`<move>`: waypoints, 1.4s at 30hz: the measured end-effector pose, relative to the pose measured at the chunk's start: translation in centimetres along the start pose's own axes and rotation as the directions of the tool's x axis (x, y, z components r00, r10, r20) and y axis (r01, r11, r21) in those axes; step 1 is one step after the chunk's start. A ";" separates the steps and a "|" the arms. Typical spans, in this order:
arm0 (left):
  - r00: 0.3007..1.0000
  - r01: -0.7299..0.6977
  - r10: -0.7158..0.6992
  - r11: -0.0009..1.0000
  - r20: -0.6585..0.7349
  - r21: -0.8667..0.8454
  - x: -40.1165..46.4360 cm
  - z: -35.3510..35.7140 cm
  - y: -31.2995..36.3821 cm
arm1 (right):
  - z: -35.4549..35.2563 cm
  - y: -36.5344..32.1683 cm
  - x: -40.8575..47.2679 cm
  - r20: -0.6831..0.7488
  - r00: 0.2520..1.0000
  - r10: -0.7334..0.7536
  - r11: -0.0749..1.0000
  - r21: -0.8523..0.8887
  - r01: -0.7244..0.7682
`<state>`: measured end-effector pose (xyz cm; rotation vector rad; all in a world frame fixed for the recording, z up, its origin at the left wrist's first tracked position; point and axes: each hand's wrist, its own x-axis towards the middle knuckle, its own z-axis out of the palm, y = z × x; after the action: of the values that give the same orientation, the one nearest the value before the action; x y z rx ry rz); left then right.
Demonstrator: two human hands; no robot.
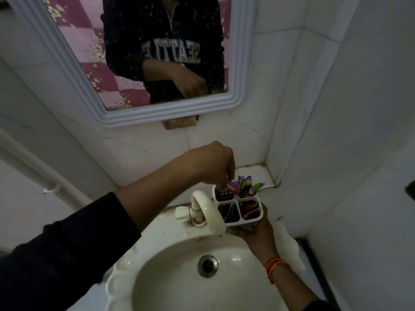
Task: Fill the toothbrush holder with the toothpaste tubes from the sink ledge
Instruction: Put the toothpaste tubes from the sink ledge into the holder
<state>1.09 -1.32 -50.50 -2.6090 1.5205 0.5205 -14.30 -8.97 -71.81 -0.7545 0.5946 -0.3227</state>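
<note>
A white toothbrush holder point(251, 221) with four compartments stands at the back right of the sink, behind the tap. My right hand point(253, 232) grips it from below and the side. My left hand point(211, 164) hangs over its back left compartment, fingertips pinched on a small reddish toothpaste tube point(230, 187) that points down into it. Purple and green toothbrushes point(246, 186) stick out of the back right compartment. Reddish items lie in the front right compartment point(250, 209); thin coloured sticks stand in the front left one.
A cream curved tap point(208, 209) rises just left of the holder. The round sink basin point(179, 277) with a metal drain lies below. A white-framed mirror point(157, 113) hangs above. Tiled walls close in on the right corner.
</note>
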 end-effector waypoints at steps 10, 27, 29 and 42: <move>0.982 0.134 -0.110 0.977 -0.153 0.164 -1.2 -0.1 3.1 | -0.8 -0.1 0.4 0.024 0.999 -0.038 0.949 -0.314 0.044; 0.925 0.246 -0.353 0.839 -0.140 -0.484 0.7 6.0 -5.7 | -0.7 -0.1 0.4 0.010 0.997 -0.072 0.969 -0.238 0.072; 0.904 0.354 -0.412 0.870 -0.110 -0.344 0.7 8.2 -8.8 | -0.8 0.1 0.7 0.004 1.000 -0.020 0.992 -0.128 0.020; 0.820 0.556 -0.573 0.794 0.003 -0.247 2.5 17.2 -14.6 | -1.1 1.0 1.1 0.030 0.998 -0.054 0.991 -0.119 0.057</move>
<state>10.40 8.00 -68.93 -3.0906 0.6312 0.5688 -14.03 -9.42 -73.58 -0.8912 0.5719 -0.3293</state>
